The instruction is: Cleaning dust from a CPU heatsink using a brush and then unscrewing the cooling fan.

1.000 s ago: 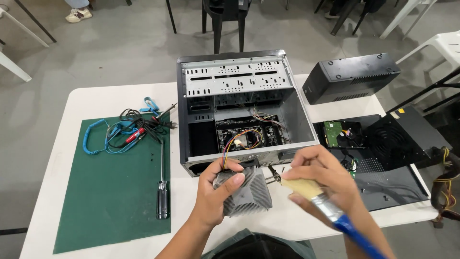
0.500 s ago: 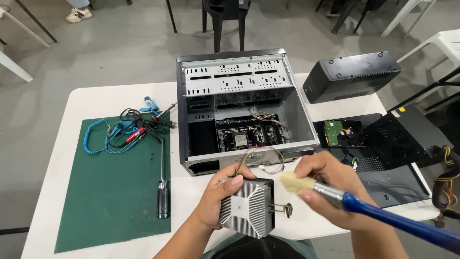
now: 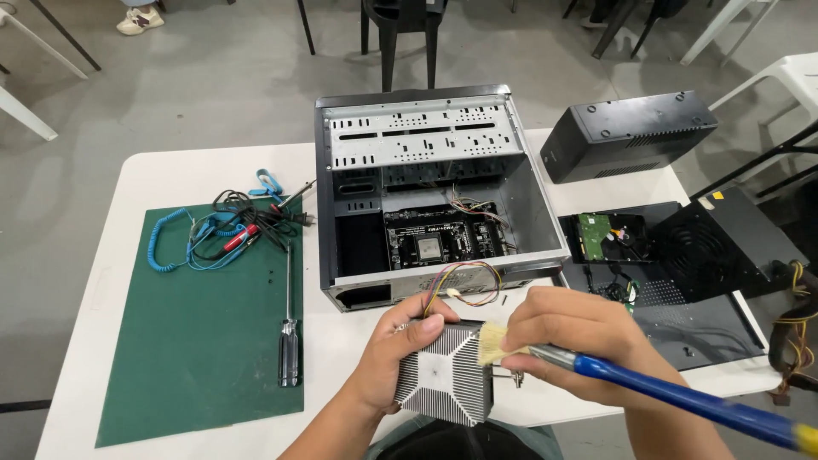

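Left hand [image 3: 396,358] closed around a square silver metal heatsink with radial fins [image 3: 445,382], held tilted just above the near edge of the white surface [image 3: 128,183], in front of an open grey metal computer case [image 3: 430,192]. Right hand [image 3: 573,341] wrapped firmly around a blue-handled brush with pale bristles [image 3: 498,341], bristles touching the upper right corner of the heatsink. Thin coloured wires [image 3: 467,285] looping between heatsink and case. On the left, a green rectangular mat [image 3: 196,341] with a long screwdriver [image 3: 289,328] and tangled cables [image 3: 226,230]
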